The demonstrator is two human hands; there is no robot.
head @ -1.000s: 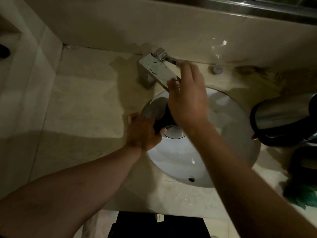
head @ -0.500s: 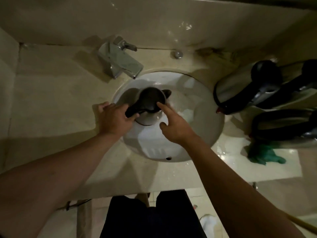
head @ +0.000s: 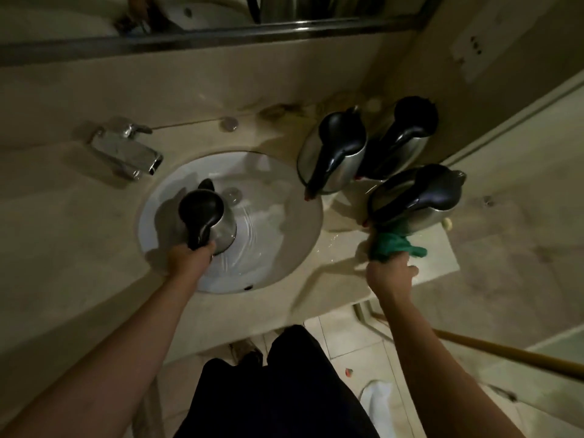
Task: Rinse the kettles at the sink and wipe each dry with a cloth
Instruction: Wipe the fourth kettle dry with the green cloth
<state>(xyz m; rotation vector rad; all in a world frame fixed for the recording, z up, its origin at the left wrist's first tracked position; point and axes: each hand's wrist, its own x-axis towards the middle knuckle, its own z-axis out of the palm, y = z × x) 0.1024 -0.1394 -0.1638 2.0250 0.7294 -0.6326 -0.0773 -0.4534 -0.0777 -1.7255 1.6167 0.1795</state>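
Note:
A steel kettle [head: 218,222] with a black lid and handle stands upright in the white sink [head: 278,191]. My left hand [head: 188,259] grips its handle from the near side. On the counter to the right of the basin, my right hand [head: 390,275] holds a green cloth [head: 392,246] that lies bunched against the nearest of three other steel kettles [head: 417,197]. The two others, one [head: 335,150] beside the sink and one [head: 407,134] behind, stand further back.
A chrome tap [head: 126,150] juts over the sink's left rim. Water drops lie on the counter [head: 63,216] near the cloth. A mirror ledge [head: 221,36] runs along the back wall. A wooden pole [head: 505,352] crosses the floor at right.
My right hand left the kettle lid and went right to the green cloth. The camera view pulled back and shifted right. My left hand still holds the kettle's handle.

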